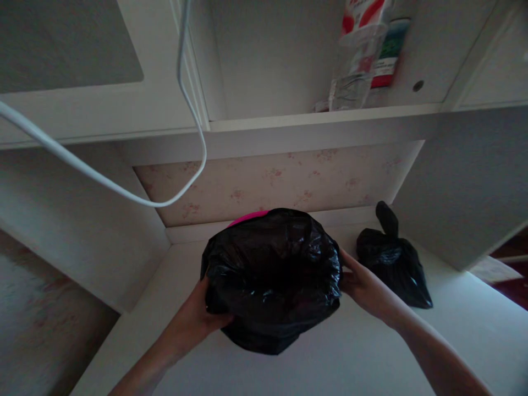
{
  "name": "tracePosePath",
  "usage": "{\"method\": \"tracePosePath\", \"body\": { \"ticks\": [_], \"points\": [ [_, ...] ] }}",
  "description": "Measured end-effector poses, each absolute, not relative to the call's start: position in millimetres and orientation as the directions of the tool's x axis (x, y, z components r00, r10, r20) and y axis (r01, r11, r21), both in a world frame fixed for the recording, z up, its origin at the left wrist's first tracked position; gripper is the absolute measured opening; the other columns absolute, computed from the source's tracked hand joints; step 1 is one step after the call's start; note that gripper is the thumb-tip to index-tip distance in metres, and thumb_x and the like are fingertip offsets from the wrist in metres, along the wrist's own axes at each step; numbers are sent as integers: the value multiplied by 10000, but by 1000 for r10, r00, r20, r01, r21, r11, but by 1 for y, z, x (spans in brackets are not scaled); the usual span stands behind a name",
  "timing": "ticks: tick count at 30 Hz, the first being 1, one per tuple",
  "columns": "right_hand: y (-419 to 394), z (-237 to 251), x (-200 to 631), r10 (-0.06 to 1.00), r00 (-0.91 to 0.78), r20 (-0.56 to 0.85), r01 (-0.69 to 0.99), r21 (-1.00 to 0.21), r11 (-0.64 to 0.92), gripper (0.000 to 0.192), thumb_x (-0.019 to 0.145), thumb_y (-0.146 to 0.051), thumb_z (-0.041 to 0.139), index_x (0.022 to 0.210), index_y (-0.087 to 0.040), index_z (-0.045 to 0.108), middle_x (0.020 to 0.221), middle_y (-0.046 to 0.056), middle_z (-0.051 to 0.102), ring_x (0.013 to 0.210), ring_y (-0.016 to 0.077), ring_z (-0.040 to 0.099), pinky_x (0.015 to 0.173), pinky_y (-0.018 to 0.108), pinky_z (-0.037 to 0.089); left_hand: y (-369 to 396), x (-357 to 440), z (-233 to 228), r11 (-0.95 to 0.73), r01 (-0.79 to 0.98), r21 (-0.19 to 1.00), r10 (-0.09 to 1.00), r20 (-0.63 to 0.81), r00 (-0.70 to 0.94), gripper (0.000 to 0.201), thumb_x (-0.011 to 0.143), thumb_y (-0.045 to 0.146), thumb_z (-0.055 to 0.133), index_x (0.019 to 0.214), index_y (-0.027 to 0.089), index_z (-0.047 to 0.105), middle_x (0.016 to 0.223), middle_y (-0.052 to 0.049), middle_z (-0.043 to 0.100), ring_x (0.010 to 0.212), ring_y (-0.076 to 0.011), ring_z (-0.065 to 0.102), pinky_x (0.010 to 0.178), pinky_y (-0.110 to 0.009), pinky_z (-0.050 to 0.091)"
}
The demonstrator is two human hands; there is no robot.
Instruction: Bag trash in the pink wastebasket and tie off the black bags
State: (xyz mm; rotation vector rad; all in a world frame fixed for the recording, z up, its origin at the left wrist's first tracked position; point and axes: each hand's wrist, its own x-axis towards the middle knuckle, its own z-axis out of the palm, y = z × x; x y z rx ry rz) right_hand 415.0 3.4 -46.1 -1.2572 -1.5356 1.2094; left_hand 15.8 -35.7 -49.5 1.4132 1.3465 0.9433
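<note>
I see the bin (248,218) standing on the white surface (350,352), in the middle, close to the back wall. A black liner (272,275) covers it almost fully; only a pink piece of rim shows at the back. My left hand (198,319) grips the liner on its left side, fingers closed around the plastic. My right hand (358,283) presses the right side, but its fingers are hidden behind the liner, so I cannot tell how open they are. A tied black bag (391,264) lies just right of it. A white cable (124,190) hangs above.
</note>
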Motion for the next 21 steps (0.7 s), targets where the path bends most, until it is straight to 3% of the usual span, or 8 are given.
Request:
{"method": "tracePosePath", "body": {
  "ticks": [4, 7, 10, 12, 15, 18, 21],
  "points": [
    [10, -43, 433, 993, -38, 111, 207, -971, 117, 902, 796, -322, 721, 1630, -285, 380, 1380, 149, 697, 1109, 298, 743, 915, 464, 641, -36, -4, -34, 208, 177, 962, 948, -243, 205, 1058, 650, 409, 979, 1560, 312, 447, 1494, -170, 629, 1217, -397, 698, 1019, -560, 567],
    [15, -24, 446, 962, 204, 181, 125, -979, 158, 727, 843, -396, 724, 1537, -358, 511, 1565, 110, 565, 1340, 327, 634, 1104, 498, 549, -25, -23, -8, 167, 64, 984, 978, -173, 118, 807, 721, 389, 943, 1443, 308, 592, 1463, -129, 659, 1280, -340, 665, 1078, -497, 521],
    [28, -1, 438, 957, 227, 179, 204, -970, 133, 514, 880, -528, 722, 1360, -347, 697, 1547, 78, 599, 1431, 354, 555, 1256, 554, 371, 3, -26, 11, 25, -82, 996, 995, -33, -98, 418, 752, 443, 906, 1086, 241, 756, 1332, -90, 730, 1298, -304, 641, 1102, -436, 495],
    [40, 11, 423, 983, 109, 150, 271, -955, 116, 436, 875, -556, 731, 1234, -315, 784, 1536, 42, 618, 1481, 343, 503, 1306, 545, 277, 25, -18, 14, 15, -74, 997, 987, -27, -157, 388, 764, 493, 882, 1021, 226, 768, 1271, -85, 757, 1240, -298, 667, 1046, -421, 524],
    [62, 19, 401, 998, -70, 6, 200, -980, 20, 408, 879, -481, 736, 1224, -274, 797, 1392, 42, 727, 1372, 299, 621, 1273, 514, 362, 52, -1, 13, 37, 113, 993, 998, -31, -55, 493, 814, 555, 818, 1159, 206, 776, 1265, -110, 775, 1235, -306, 673, 1042, -411, 509],
    [81, 19, 394, 996, -32, -87, 153, -985, -81, 376, 877, -382, 743, 1227, -255, 794, 1278, 49, 785, 1245, 280, 706, 1215, 509, 448, 71, 8, 11, -4, 231, 973, 1000, -1, 21, 518, 823, 575, 790, 1154, 176, 787, 1200, -123, 800, 1183, -314, 700, 1029, -402, 501],
    [95, 18, 398, 997, -5, -82, 148, -986, -80, 333, 864, -328, 747, 1177, -233, 810, 1274, 67, 786, 1216, 275, 720, 1199, 496, 465, 84, 9, 14, -29, 274, 961, 999, 40, -35, 517, 768, 590, 813, 1058, 162, 799, 1099, -120, 813, 1079, -318, 717, 955, -397, 506]
  ]
}}
